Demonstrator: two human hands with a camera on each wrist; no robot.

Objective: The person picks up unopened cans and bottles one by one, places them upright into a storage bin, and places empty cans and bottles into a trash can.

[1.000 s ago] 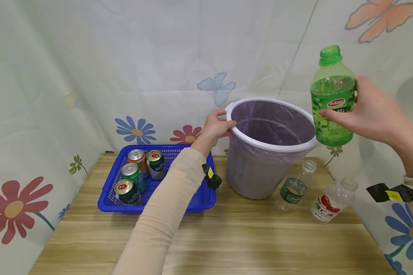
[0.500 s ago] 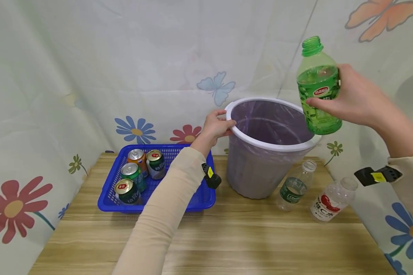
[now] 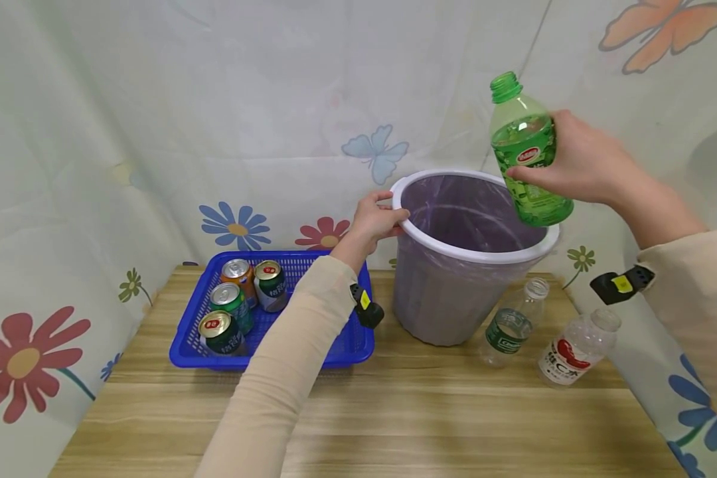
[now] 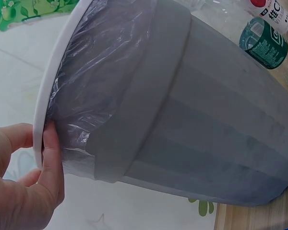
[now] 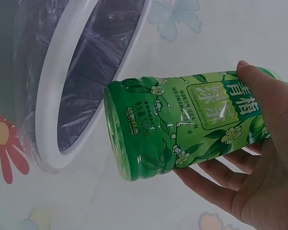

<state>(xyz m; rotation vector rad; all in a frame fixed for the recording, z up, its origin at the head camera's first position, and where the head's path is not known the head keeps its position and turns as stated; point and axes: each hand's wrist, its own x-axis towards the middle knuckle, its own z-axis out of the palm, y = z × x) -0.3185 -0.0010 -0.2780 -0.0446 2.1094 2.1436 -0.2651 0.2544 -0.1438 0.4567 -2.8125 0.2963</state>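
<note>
My left hand (image 3: 375, 220) grips the white rim (image 4: 42, 96) of a grey trash can (image 3: 448, 305), thumb and fingers on either side of it. The can is lined with a clear plastic bag (image 4: 105, 62). In my right hand (image 3: 591, 159) is a green tea bottle (image 5: 182, 122), uncapped, its fingers and thumb wrapped round the label. Its neck leans up and to the left in the head view, and its base overlaps the can's right rim there. The right wrist view shows the bottle's base pointing toward the can's opening.
A blue plastic basket (image 3: 334, 365) at the left holds several drink cans (image 3: 230, 302). Right of the trash can stand a clear bottle with a green label (image 3: 508, 328) and a clear bottle with a red-and-white label (image 3: 576, 352). A printed curtain hangs behind the wooden table (image 3: 394, 425).
My right hand has carried the green tea bottle leftward, from right of the trash can to over its right rim, and the bottle leans more to the left. The left hand has stayed put.
</note>
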